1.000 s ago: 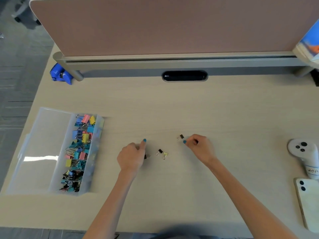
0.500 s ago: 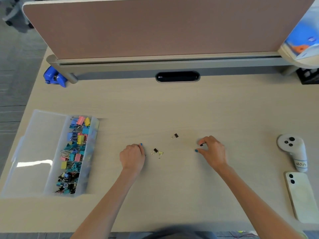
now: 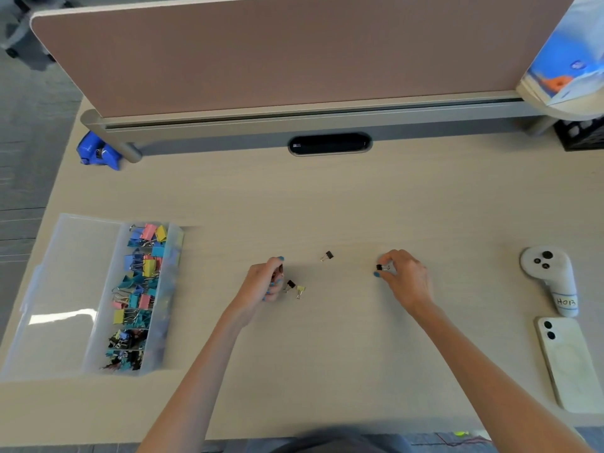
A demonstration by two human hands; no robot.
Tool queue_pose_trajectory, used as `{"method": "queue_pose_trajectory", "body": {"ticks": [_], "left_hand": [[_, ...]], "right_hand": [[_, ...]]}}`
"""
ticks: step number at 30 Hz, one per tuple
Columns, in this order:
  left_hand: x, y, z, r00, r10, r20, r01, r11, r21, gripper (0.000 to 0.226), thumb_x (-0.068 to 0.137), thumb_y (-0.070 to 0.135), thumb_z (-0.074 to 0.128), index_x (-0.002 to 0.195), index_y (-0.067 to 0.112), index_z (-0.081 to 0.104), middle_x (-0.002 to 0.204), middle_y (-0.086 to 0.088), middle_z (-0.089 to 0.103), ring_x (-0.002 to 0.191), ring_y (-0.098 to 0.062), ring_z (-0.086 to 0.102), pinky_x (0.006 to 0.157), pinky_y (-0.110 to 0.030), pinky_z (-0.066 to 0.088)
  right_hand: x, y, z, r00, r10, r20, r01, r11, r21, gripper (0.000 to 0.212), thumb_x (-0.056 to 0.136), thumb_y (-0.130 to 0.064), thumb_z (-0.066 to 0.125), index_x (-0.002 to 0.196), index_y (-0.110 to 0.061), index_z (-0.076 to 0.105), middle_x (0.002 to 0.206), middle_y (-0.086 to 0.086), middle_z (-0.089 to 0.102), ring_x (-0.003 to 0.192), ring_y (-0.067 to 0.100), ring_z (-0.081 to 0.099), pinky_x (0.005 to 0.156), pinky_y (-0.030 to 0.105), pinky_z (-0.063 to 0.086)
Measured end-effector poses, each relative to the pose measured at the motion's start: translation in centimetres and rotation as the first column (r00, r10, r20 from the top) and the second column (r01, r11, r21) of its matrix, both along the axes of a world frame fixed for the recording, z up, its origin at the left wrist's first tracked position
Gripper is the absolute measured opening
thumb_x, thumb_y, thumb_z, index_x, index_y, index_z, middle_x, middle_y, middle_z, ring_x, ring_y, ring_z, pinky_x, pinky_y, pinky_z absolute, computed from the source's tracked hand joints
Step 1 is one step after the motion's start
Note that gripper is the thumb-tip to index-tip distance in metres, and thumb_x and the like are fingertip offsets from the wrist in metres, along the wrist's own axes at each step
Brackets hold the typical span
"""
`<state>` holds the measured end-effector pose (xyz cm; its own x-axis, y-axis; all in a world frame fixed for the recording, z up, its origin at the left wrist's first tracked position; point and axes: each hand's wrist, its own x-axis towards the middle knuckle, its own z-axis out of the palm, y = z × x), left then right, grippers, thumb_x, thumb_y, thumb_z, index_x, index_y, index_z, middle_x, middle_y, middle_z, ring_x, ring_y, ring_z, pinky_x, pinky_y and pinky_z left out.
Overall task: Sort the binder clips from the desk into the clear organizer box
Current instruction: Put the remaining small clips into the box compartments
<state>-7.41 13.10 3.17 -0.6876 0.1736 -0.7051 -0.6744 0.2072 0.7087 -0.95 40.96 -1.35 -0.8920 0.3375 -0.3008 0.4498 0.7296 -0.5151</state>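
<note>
Pickup stage of clip sorting, head view, near → far. Nearest: pale wood-grain laminate desk (image 3: 327, 354) w/ two bare forearms entering over near edge.

At mid-desk, left hand (image 3: 261, 284): fingers curled, clamped on small dark clip (image 3: 280, 271) w/ silver handles; too small to say more. Just right of it, loose on desk & almost touching each other: small black binder clip (image 3: 290, 285) & small yellow binder clip (image 3: 300, 290).

Opposite, right hand (image 3: 407, 279): thumb & fingertips pinched on tiny black metal clip (image 3: 380, 267), at or just off desk surface; cannot tell which. Between hands, slightly farther: lone black clip (image 3: 327, 256) w/ wire handles, untouched.

Judged step: gathering last strays, one per hand; sorting nearly done, three more lying loose. Next move calls for carrying both held clips well left & dropping each into matching compartment, prob. near-end dark section.

At left of desk: clear plastic organizer box (image 3: 175, 256), transparent lid (image 3: 65, 289) open flat to its left. One row of compartments:
- nearest two: small dark & mixed clips
- middle: teal, pink, yellow clips
- farthest: blue, pink, yellow clips

At right edge: cream phone (image 3: 568, 364) face down; beyond it, white handheld controller (image 3: 549, 276) w/ handwritten label.

Far: black oval cable slot (image 3: 329, 143), blue plastic object (image 3: 98, 153) at partition foot, dusty-pink divider panel (image 3: 277, 50).
</note>
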Motion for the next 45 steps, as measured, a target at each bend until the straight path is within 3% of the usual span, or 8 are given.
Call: {"method": "queue_pose_trajectory", "body": {"ticks": [4,8,11,13,19,28,36,45], "left_hand": [[0.2,0.0,0.7,0.99,0.03,0.134,-0.093,0.868,0.488,0.032,0.087,0.021,0.034,0.056,0.013,0.03,0.057,0.001,0.017,0.05,-0.012,0.01,0.042,-0.025,0.006],[0.7,-0.2,1.2,0.98,0.05,0.194,-0.162,0.767,0.621,0.033,0.085,0.019,0.028,0.053,0.013,0.027,0.057,-0.001,0.017,0.05,-0.012,0.012,0.04,-0.022,0.006],[1.1,-0.7,1.5,0.969,0.07,0.239,-0.211,0.741,0.638,0.036,0.086,0.019,0.028,0.051,0.012,0.032,0.057,-0.001,0.019,0.048,-0.012,0.014,0.036,-0.019,0.008],[1.3,-1.3,1.7,0.963,0.073,0.258,-0.223,0.753,0.62,0.039,0.089,0.02,0.03,0.052,0.011,0.035,0.056,-0.001,0.021,0.044,-0.01,0.016,0.032,-0.018,0.01],[2.7,-5.3,1.9,0.911,0.232,0.34,-0.364,0.842,0.399,0.033,0.095,0.02,0.039,0.063,0.012,0.047,0.063,-0.001,0.033,0.044,-0.009,0.03,0.032,-0.017,0.026],[6.0,-14.1,2.9,0.647,0.577,0.499,-0.741,0.632,0.229,0.022,0.098,0.008,0.042,0.087,-0.002,0.058,0.074,-0.01,0.057,0.065,-0.018,0.059,0.057,-0.024,0.058],[7.9,-22.0,4.8,0.705,0.592,0.391,-0.701,0.668,0.252,0.026,0.1,0.008,0.038,0.105,-0.005,0.06,0.093,-0.018,0.067,0.079,-0.024,0.069,0.081,-0.035,0.057],[7.8,-29.9,5.4,0.781,0.526,0.337,-0.582,0.809,0.086,0.024,0.094,0.001,0.048,0.11,-0.013,0.06,0.104,-0.024,0.064,0.082,-0.029,0.071,0.076,-0.036,0.058]], "right_hand": [[-0.5,-1.8,0.6,0.994,-0.11,0.028,0.112,0.928,-0.356,0.008,0.083,-0.017,0.071,0.085,-0.012,0.065,0.066,-0.009,0.047,0.059,0.007,0.04,0.054,0.018,0.031],[-0.4,-4.9,2.9,0.961,-0.087,0.262,0.275,0.394,-0.877,0.018,0.082,-0.024,0.063,0.076,-0.013,0.05,0.065,0.0,0.031,0.056,0.014,0.021,0.047,0.024,0.014],[-0.3,-7.5,3.9,0.948,0.078,0.309,0.303,0.084,-0.949,0.014,0.081,-0.025,0.05,0.078,-0.014,0.042,0.07,0.001,0.029,0.058,0.016,0.017,0.048,0.026,0.01],[-0.4,-9.4,4.2,0.935,0.154,0.319,0.325,-0.014,-0.946,0.013,0.082,-0.025,0.046,0.078,-0.014,0.042,0.07,0.0,0.031,0.057,0.015,0.017,0.047,0.025,0.011],[-0.4,-15.3,4.4,0.88,0.164,0.446,0.432,0.114,-0.895,0.024,0.09,-0.019,0.035,0.069,-0.013,0.046,0.062,0.001,0.038,0.047,0.012,0.027,0.042,0.021,0.018],[-1.1,-23.5,5.6,0.809,0.16,0.566,0.554,0.117,-0.824,0.031,0.095,-0.021,0.045,0.064,-0.015,0.043,0.052,-0.003,0.036,0.042,0.009,0.034,0.038,0.019,0.023],[-1.9,-31.6,7.4,0.778,0.191,0.598,0.572,0.177,-0.801,0.028,0.1,-0.013,0.044,0.076,-0.004,0.056,0.062,0.003,0.044,0.041,0.007,0.04,0.036,0.016,0.027],[-3.2,-39.5,8.3,0.776,0.212,0.594,0.513,0.336,-0.79,0.022,0.097,0.001,0.044,0.083,0.004,0.061,0.068,0.011,0.057,0.057,0.015,0.056,0.052,0.022,0.055]]}}
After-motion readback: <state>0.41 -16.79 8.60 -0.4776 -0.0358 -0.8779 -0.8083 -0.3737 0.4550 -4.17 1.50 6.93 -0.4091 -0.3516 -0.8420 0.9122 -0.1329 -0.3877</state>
